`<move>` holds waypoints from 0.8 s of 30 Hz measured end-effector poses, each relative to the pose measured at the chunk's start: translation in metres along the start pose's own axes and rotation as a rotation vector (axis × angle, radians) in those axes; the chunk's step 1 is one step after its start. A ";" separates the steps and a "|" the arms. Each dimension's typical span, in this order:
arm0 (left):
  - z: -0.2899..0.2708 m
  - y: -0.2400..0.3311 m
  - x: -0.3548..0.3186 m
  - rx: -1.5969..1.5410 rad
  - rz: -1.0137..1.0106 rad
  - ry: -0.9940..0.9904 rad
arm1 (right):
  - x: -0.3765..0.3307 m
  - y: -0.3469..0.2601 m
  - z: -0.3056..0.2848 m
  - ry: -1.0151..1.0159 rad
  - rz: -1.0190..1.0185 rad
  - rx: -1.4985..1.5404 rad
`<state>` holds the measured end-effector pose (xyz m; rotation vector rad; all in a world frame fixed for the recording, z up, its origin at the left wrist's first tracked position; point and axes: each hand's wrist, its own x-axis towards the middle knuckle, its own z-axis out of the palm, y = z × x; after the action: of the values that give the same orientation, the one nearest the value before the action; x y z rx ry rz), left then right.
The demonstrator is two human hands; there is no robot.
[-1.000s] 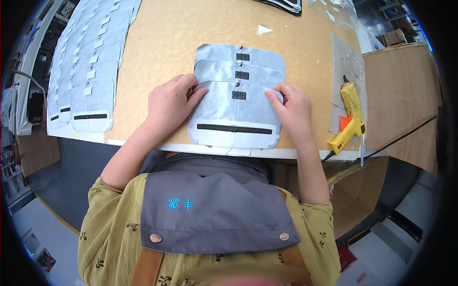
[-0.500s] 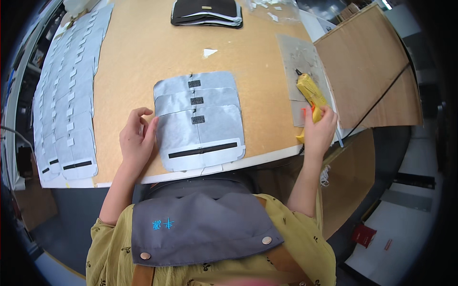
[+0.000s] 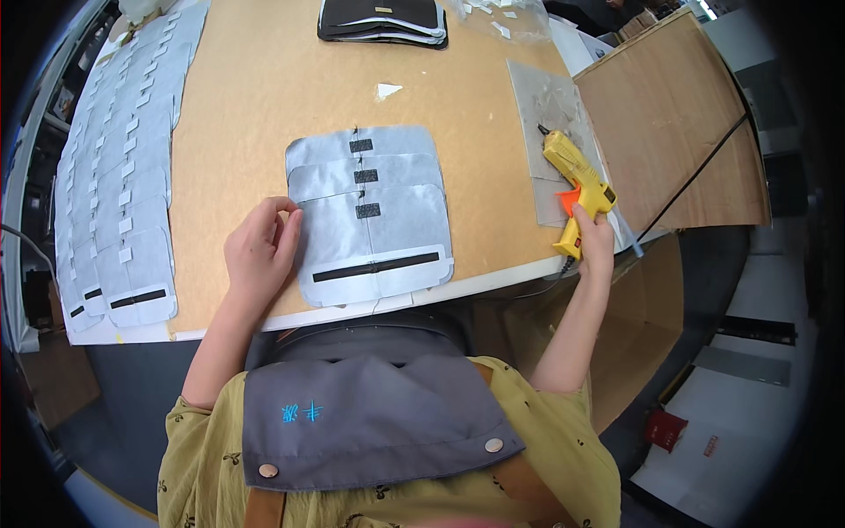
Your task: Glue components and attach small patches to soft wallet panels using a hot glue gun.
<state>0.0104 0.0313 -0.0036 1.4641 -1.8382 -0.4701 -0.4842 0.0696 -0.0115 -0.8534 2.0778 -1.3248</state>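
Three overlapping silver-grey fabric panels [image 3: 339, 233] lie in front of me, each with a small black patch; the nearest has a long black strip in a pale border. My left hand [image 3: 262, 245] rests at their left edge with fingers curled and thumb and forefinger together; nothing shows between them. On the right, my right hand [image 3: 594, 242] has its fingers round the handle of a yellow glue gun [image 3: 570, 158] with an orange trigger. The gun's dark nozzle points away to the far left. A translucent sheet [image 3: 526, 106] lies beneath it.
Rows of similar grey panels [image 3: 141, 264] with white tabs cover the table's left side. A stack of black pouches [image 3: 380, 22] sits at the back. One white scrap [image 3: 387, 91] lies mid-table, and a plastic bag [image 3: 519, 22] of white pieces at the far right. A wooden board [image 3: 673, 123] stands to the right.
My right hand has slid down and back onto the glue gun's handle, uncovering the orange trigger. My left thumb and forefinger have come together, slightly nearer the panels.
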 end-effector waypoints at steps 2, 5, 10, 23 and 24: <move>0.000 -0.001 -0.001 0.003 -0.001 0.000 | -0.009 -0.013 0.004 -0.043 0.095 0.084; -0.001 0.000 -0.002 0.029 0.017 0.011 | -0.018 -0.014 0.003 -0.070 0.149 0.231; -0.001 0.001 -0.001 0.061 0.018 -0.003 | -0.032 -0.001 -0.005 0.061 -0.011 0.504; 0.001 0.002 -0.001 0.098 0.044 0.005 | -0.086 -0.047 0.000 -0.963 -0.254 1.253; 0.000 0.003 -0.003 0.099 0.028 0.008 | -0.093 -0.048 0.005 -0.976 -0.241 1.248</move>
<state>0.0085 0.0345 -0.0025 1.5013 -1.8968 -0.3628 -0.4079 0.1204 0.0399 -0.8420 0.2533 -1.5066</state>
